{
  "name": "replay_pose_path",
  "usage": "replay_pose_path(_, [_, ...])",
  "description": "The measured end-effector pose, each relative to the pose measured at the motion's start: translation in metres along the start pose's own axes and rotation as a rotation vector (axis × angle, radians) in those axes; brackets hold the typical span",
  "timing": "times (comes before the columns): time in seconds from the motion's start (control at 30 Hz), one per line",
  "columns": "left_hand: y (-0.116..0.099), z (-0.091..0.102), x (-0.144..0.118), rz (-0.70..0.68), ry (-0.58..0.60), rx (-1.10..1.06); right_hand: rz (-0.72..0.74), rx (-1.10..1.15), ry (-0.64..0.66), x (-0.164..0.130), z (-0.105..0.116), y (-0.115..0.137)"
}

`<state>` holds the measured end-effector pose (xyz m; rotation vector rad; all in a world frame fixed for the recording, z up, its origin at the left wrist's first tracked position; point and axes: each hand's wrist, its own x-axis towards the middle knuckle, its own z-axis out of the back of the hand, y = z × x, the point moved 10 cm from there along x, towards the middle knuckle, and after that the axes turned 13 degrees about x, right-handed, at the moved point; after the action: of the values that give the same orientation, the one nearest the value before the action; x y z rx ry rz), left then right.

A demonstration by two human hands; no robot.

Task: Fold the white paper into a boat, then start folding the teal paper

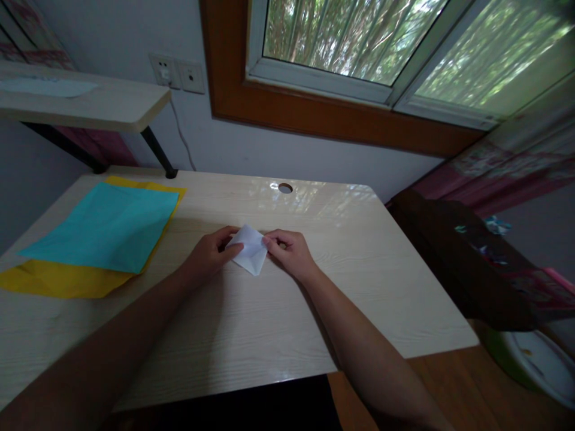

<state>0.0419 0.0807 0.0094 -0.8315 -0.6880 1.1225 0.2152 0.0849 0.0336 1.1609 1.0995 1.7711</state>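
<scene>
A small folded white paper (250,250) lies on the light wooden desk (278,323), near its middle. My left hand (210,252) pinches the paper's left edge with fingers curled. My right hand (290,252) grips its right edge between thumb and fingers. Both forearms reach in from the bottom of the view. The paper's lower corner points toward me and rests on the desk.
A teal paper sheet (105,226) lies on a yellow sheet (58,280) at the desk's left. A cable hole (284,188) sits near the back edge. A raised shelf (85,102) stands at the back left. A dark bag (462,257) and a green basin (534,365) are to the right.
</scene>
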Motion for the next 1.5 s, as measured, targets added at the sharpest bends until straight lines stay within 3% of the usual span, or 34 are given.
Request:
replay_pose_path(0.23, [-0.002, 0.001, -0.001, -0.018, -0.028, 0.212, 0.260, -0.156, 0.057, -0.003, -0.011, 0.027])
replay_pose_path(0.5, [0.011, 0.023, -0.003, 0.132, -0.227, 0.237, 0.283, -0.186, 0.074, -0.005, -0.015, 0.034])
replay_pose_path(0.7, [0.011, 0.042, -0.007, 0.221, -0.365, 0.362, 0.415, -0.245, 0.237, -0.015, -0.037, 0.049])
replay_pose_path(0.93, [0.016, 0.044, -0.007, 0.244, -0.382, 0.305, 0.446, -0.531, 0.341, -0.019, -0.056, 0.045])
replay_pose_path(1.27, [0.029, 0.028, -0.003, 0.305, -0.240, 0.064, 0.400, -0.586, 0.114, -0.007, -0.025, 0.041])
replay_pose_path(1.5, [0.021, 0.039, -0.001, 0.177, -0.300, 0.065, 0.384, -0.532, 0.107, -0.003, -0.015, 0.040])
